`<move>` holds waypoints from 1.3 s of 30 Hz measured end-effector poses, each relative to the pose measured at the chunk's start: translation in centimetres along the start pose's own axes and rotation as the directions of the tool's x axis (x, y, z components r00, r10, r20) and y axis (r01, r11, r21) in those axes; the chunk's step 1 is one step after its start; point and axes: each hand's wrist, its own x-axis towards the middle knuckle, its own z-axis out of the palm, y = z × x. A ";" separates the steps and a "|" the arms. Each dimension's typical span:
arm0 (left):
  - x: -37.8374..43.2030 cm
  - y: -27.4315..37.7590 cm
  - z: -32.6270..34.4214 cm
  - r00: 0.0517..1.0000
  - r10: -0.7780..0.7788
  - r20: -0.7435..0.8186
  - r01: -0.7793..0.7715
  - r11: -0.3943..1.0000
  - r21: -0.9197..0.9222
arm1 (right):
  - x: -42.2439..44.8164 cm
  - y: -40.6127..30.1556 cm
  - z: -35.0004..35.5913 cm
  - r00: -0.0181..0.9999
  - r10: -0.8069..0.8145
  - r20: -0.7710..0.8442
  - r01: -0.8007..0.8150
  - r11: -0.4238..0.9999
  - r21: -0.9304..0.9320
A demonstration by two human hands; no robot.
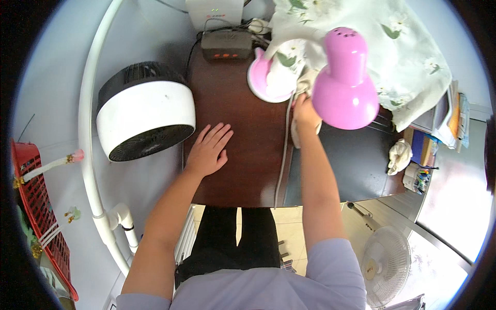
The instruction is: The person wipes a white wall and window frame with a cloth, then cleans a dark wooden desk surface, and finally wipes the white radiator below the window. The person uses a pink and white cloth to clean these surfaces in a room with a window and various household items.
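Note:
My left hand [209, 150] lies palm down on the dark wooden desktop [248, 155], its fingers slightly spread and holding nothing. Farther forward and to the right, my right hand [306, 112] grips a beige cloth [306, 82] beside the round base of a pink desk lamp [345, 85]. The lamp's head hides part of that hand and cloth. Part of the cloth hangs below the hand. Along the desktop, just left of my right forearm, runs a grey cable [285, 155]. A dark mat [348, 166] lies under and right of the forearm.
A white and black round appliance [147, 116] stands at the left. At the back are a dark power strip [226, 44], a white router [215, 13] and a flowered cloth [410, 50]. On the right are a crumpled cloth [400, 156] and pens [421, 180]; a fan [385, 267] stands below.

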 end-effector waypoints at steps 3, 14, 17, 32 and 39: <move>-0.1 -0.1 0.2 1.000 0.007 -0.015 -0.007 1.000 0.003 | 0.6 0.6 0.3 0.993 -0.105 -0.055 0.102 0.993 -0.056; -0.5 0.0 0.2 1.000 0.007 -0.022 -0.007 1.000 -0.007 | -10.2 4.9 -0.8 0.895 -0.445 -0.042 0.426 0.877 -0.221; -0.6 0.1 0.3 1.000 -0.021 0.010 0.021 1.000 0.003 | -8.2 4.0 -0.6 0.868 -0.492 -0.064 0.458 0.845 -0.274; -0.2 0.2 0.2 1.000 -0.004 -0.011 0.004 1.000 0.027 | -4.3 4.1 0.6 0.849 -0.475 -0.231 0.420 0.873 -0.249; -0.8 0.6 0.6 1.000 -0.019 -0.005 0.019 0.998 0.054 | -17.0 7.6 -1.8 0.883 -0.468 0.023 0.464 0.867 -0.181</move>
